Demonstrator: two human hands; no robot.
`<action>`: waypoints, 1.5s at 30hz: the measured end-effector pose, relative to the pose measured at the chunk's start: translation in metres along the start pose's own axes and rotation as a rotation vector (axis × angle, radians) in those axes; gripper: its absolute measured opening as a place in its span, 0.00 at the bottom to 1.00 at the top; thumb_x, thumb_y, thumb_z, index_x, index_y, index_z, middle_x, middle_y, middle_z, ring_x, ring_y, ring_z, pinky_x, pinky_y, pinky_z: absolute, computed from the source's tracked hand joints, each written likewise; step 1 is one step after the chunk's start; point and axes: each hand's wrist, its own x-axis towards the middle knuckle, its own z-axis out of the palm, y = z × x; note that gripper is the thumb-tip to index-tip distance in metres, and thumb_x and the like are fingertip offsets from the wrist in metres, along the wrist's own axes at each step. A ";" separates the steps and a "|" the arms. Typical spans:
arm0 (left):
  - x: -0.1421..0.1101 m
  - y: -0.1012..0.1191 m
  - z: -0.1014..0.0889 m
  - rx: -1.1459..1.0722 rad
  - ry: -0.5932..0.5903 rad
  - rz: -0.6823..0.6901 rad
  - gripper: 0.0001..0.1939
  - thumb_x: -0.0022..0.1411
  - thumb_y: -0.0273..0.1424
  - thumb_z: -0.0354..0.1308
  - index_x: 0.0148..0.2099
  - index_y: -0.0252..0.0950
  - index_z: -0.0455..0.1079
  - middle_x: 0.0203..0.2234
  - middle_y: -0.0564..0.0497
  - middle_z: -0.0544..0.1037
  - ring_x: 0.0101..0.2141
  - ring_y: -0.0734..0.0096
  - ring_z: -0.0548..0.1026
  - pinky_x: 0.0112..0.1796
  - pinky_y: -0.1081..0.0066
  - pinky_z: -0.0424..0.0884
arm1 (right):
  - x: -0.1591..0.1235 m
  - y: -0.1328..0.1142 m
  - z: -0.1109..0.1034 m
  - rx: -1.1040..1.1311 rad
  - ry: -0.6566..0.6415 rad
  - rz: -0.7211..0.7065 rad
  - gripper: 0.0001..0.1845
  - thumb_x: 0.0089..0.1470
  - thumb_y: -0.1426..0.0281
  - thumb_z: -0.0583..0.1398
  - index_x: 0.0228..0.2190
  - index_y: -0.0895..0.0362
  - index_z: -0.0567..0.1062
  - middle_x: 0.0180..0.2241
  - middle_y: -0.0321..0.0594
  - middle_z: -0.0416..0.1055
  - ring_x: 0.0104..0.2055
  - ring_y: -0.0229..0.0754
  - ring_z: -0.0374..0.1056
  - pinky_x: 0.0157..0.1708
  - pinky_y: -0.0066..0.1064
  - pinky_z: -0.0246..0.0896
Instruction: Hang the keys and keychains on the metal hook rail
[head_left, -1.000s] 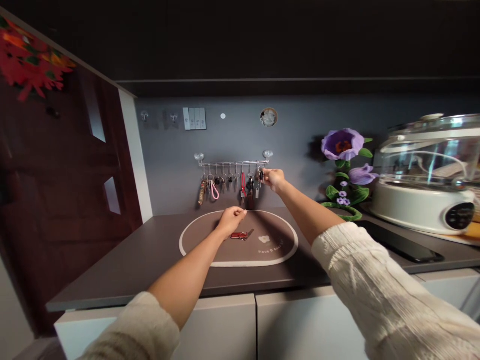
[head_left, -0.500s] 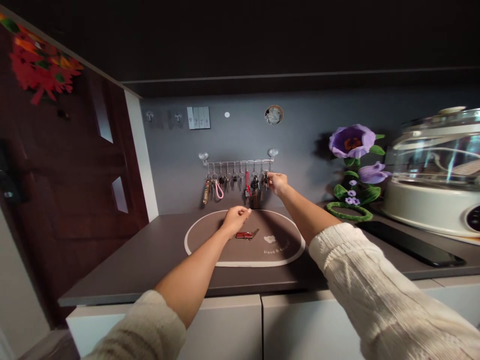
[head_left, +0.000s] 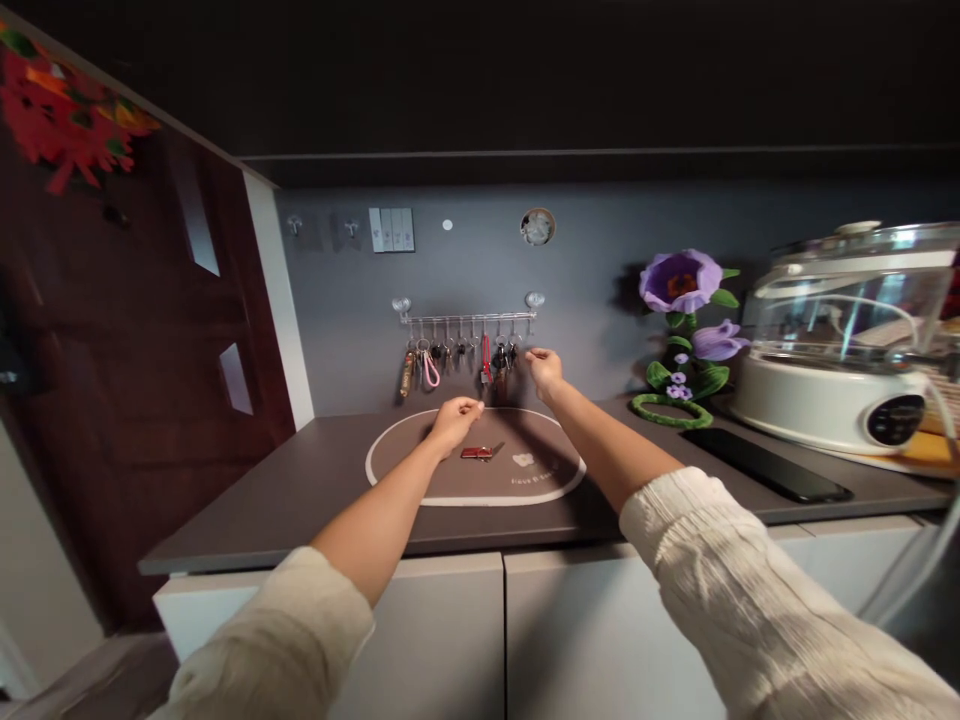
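While stretching both bare arms from cream sleeves (head_left: 720,560) over the dark counter (head_left: 247,490), holds the right hand (head_left: 543,372) just beside the right end of a clear hook rail (head_left: 469,318) on the far grey wall (head_left: 600,260). Has thumb and fingertips of that hand bent close together in a pinch; cannot tell whether fully closed, or whether around anything small. Faces, just left of those fingertips, the rightmost bunch of keys (head_left: 513,356), hanging from the rail with a narrow visible gap to the hand.

Holds the left hand (head_left: 452,425) lower and nearer, over the oval brown mat (head_left: 397,455), thumb and fingertips curled toward each other and pointing right. Cannot tell whether touching, or whether gripping anything. Has a small red object (head_left: 477,453) lying on the mat just right of the left wrist, with a thin part jutting from its right end. Farther right on the mat, a pale print (head_left: 523,460) above white lettering (head_left: 532,478).

Along the rail toward the left, a red cord (head_left: 486,352), more small keys (head_left: 448,352), a pink loop (head_left: 430,372) and, leftmost, a brown tag (head_left: 406,375). Above, in the wall, a round opening (head_left: 538,228) filled with something whitish.

At right on the counter, a purple flower (head_left: 679,280) by a green ring (head_left: 670,410), a black phone (head_left: 765,463) lying flat nearer, and a white appliance (head_left: 817,400) with a transparent upper part. Far left, a dark red door (head_left: 142,400).
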 end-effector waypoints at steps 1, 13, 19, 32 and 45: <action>-0.001 0.001 -0.001 -0.010 0.006 -0.006 0.15 0.48 0.40 0.57 0.30 0.32 0.69 0.21 0.52 0.71 0.22 0.78 0.64 0.25 0.76 0.59 | -0.007 0.000 -0.003 -0.011 -0.013 -0.011 0.05 0.41 0.75 0.59 0.25 0.58 0.67 0.24 0.32 0.66 0.27 0.30 0.60 0.30 0.20 0.56; -0.027 0.021 -0.024 0.031 -0.071 -0.035 0.13 0.44 0.35 0.61 0.32 0.32 0.71 0.25 0.51 0.74 0.26 0.76 0.67 0.33 0.73 0.62 | -0.091 0.022 -0.031 -0.028 -0.576 0.065 0.06 0.41 0.73 0.61 0.26 0.60 0.71 0.23 0.34 0.68 0.23 0.30 0.60 0.25 0.21 0.55; -0.039 0.020 -0.033 0.132 -0.235 0.004 0.14 0.46 0.37 0.59 0.32 0.31 0.72 0.23 0.51 0.74 0.24 0.77 0.66 0.31 0.72 0.62 | -0.103 0.031 -0.041 -0.214 -0.721 0.011 0.09 0.41 0.68 0.63 0.25 0.61 0.72 0.18 0.34 0.65 0.17 0.28 0.54 0.17 0.21 0.49; -0.043 0.025 -0.043 0.242 -0.470 0.053 0.14 0.43 0.36 0.62 0.31 0.31 0.74 0.27 0.49 0.76 0.29 0.73 0.70 0.34 0.72 0.63 | -0.100 0.035 -0.038 -0.236 -0.684 0.050 0.07 0.41 0.70 0.63 0.24 0.61 0.71 0.17 0.34 0.65 0.17 0.28 0.55 0.17 0.21 0.49; -0.043 0.026 -0.042 0.276 -0.417 0.065 0.12 0.45 0.35 0.59 0.31 0.31 0.73 0.29 0.49 0.76 0.30 0.73 0.69 0.37 0.70 0.63 | -0.097 0.036 -0.037 -0.281 -0.727 0.047 0.07 0.43 0.70 0.62 0.26 0.61 0.72 0.17 0.35 0.65 0.15 0.28 0.53 0.14 0.21 0.47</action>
